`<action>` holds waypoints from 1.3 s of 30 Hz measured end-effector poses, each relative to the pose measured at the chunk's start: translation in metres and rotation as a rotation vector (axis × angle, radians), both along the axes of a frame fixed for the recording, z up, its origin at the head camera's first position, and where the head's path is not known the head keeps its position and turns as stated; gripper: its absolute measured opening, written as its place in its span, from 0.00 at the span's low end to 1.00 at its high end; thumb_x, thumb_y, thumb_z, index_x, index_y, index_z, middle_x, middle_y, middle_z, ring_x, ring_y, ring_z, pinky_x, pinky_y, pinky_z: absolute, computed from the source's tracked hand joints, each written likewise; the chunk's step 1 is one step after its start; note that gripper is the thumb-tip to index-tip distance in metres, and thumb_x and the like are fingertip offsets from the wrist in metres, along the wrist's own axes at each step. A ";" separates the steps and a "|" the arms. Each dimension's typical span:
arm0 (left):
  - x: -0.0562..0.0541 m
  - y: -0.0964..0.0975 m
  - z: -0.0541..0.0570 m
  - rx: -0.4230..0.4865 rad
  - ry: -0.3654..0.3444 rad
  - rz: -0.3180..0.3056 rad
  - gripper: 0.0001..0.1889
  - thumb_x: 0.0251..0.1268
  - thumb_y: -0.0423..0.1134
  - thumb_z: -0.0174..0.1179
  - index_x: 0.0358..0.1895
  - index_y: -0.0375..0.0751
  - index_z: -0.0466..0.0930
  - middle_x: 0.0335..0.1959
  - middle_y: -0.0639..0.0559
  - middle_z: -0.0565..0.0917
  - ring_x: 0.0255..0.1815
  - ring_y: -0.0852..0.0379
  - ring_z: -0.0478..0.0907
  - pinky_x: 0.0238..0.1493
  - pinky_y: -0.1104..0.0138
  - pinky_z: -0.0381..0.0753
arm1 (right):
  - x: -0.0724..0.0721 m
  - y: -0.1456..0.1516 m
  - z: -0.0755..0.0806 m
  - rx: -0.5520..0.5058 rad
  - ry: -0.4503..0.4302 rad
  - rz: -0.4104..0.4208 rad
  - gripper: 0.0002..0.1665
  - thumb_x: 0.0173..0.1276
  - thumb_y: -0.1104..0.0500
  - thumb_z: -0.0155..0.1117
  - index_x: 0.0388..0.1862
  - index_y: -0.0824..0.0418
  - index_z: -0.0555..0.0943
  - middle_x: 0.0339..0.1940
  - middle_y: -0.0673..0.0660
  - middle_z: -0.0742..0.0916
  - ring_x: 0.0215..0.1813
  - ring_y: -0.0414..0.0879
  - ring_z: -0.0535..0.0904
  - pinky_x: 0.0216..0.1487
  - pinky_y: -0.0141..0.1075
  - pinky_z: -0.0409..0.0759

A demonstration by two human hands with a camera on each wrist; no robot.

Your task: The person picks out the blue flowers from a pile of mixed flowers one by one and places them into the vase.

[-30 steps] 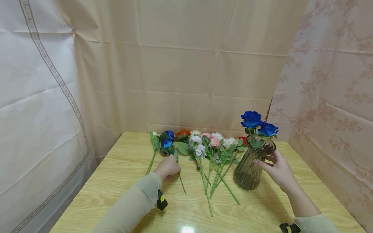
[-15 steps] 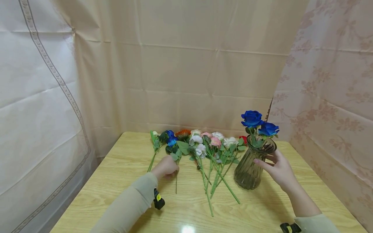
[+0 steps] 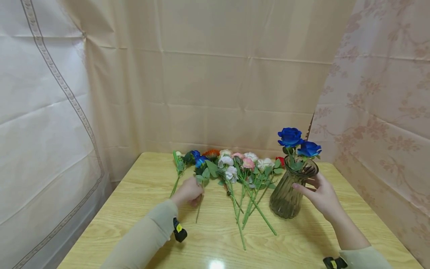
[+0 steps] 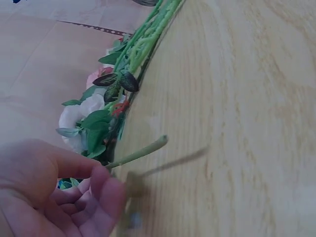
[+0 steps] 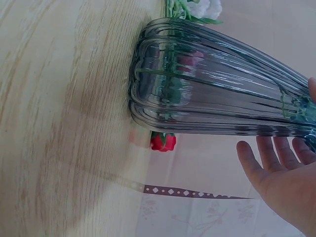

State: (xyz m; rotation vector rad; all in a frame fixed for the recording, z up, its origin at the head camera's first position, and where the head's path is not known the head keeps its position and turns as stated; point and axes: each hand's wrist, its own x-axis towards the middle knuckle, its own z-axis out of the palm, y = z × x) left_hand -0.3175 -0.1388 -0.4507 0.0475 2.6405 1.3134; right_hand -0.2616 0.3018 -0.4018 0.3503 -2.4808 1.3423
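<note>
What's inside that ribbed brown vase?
Two blue roses stand in the vase, blooms above the rim; one stem shows through the wall. Leaves partly cover the opening, hiding what lies beneath them.

Sleeves [image 3: 146,229] are pale beige, wrist cameras [image 3: 181,236] black with yellow marks [image 3: 179,227].

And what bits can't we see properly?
Head view: finger ends of the right hand, behind the vase.
Left wrist view: part of the held stem, hidden by the left hand.
Right wrist view: the vase's top, cut off by the right edge.
Left wrist view: blue corner speck, too small to name.
</note>
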 end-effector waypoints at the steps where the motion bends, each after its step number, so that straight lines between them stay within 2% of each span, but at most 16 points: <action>1: 0.000 -0.001 0.001 0.016 0.004 0.001 0.19 0.70 0.30 0.59 0.16 0.38 0.75 0.15 0.46 0.78 0.13 0.52 0.78 0.21 0.61 0.84 | 0.000 0.000 0.000 -0.001 0.001 0.001 0.44 0.71 0.48 0.71 0.79 0.57 0.63 0.70 0.63 0.74 0.67 0.68 0.72 0.49 0.22 0.75; 5: 0.001 -0.003 0.005 0.090 0.022 0.023 0.21 0.71 0.29 0.58 0.15 0.41 0.70 0.17 0.43 0.80 0.15 0.52 0.79 0.23 0.59 0.85 | 0.000 0.000 -0.001 0.001 0.006 0.003 0.44 0.71 0.48 0.71 0.79 0.57 0.63 0.70 0.63 0.74 0.67 0.68 0.72 0.49 0.22 0.74; 10: 0.002 -0.004 0.010 0.133 0.070 0.050 0.20 0.73 0.30 0.58 0.18 0.42 0.69 0.17 0.43 0.80 0.17 0.52 0.80 0.23 0.59 0.85 | 0.000 0.000 0.000 0.004 0.007 0.002 0.44 0.71 0.48 0.71 0.79 0.57 0.63 0.70 0.63 0.74 0.67 0.67 0.72 0.49 0.22 0.73; 17: -0.002 -0.006 0.016 0.172 0.139 0.092 0.09 0.71 0.29 0.58 0.30 0.33 0.78 0.18 0.45 0.79 0.15 0.56 0.79 0.20 0.63 0.84 | 0.000 0.000 -0.001 -0.004 0.004 0.008 0.44 0.71 0.49 0.71 0.80 0.56 0.62 0.70 0.63 0.73 0.67 0.67 0.72 0.48 0.21 0.73; 20: -0.003 -0.006 0.019 0.179 0.180 0.081 0.08 0.72 0.29 0.57 0.33 0.30 0.81 0.20 0.43 0.80 0.15 0.56 0.79 0.21 0.62 0.84 | 0.000 0.000 0.000 0.000 0.001 0.006 0.44 0.71 0.48 0.71 0.80 0.56 0.62 0.70 0.63 0.73 0.67 0.67 0.72 0.48 0.21 0.73; 24: -0.003 -0.006 0.022 0.172 0.251 0.062 0.10 0.73 0.30 0.58 0.31 0.33 0.83 0.21 0.40 0.82 0.16 0.56 0.80 0.22 0.63 0.84 | 0.000 0.000 0.000 0.002 0.000 0.005 0.44 0.71 0.48 0.71 0.80 0.56 0.62 0.70 0.63 0.73 0.67 0.67 0.72 0.49 0.22 0.73; 30: -0.003 -0.001 0.026 0.127 0.364 0.054 0.12 0.73 0.32 0.58 0.28 0.39 0.83 0.16 0.48 0.80 0.16 0.57 0.79 0.21 0.66 0.81 | 0.001 0.000 0.000 0.009 0.001 0.001 0.44 0.71 0.48 0.71 0.80 0.56 0.62 0.70 0.63 0.74 0.67 0.67 0.72 0.49 0.23 0.74; 35: -0.001 0.001 0.031 0.128 0.391 0.038 0.12 0.76 0.38 0.58 0.30 0.43 0.83 0.16 0.50 0.80 0.18 0.55 0.80 0.23 0.64 0.79 | 0.000 0.000 0.000 0.009 0.005 0.003 0.44 0.71 0.48 0.71 0.80 0.56 0.62 0.70 0.62 0.73 0.67 0.67 0.72 0.49 0.24 0.75; 39: 0.001 0.004 0.035 0.132 0.403 0.036 0.10 0.78 0.40 0.57 0.36 0.43 0.84 0.17 0.50 0.80 0.22 0.49 0.82 0.25 0.63 0.78 | 0.000 0.001 -0.001 0.012 0.006 0.005 0.45 0.71 0.48 0.71 0.80 0.55 0.61 0.70 0.62 0.73 0.67 0.67 0.72 0.50 0.25 0.76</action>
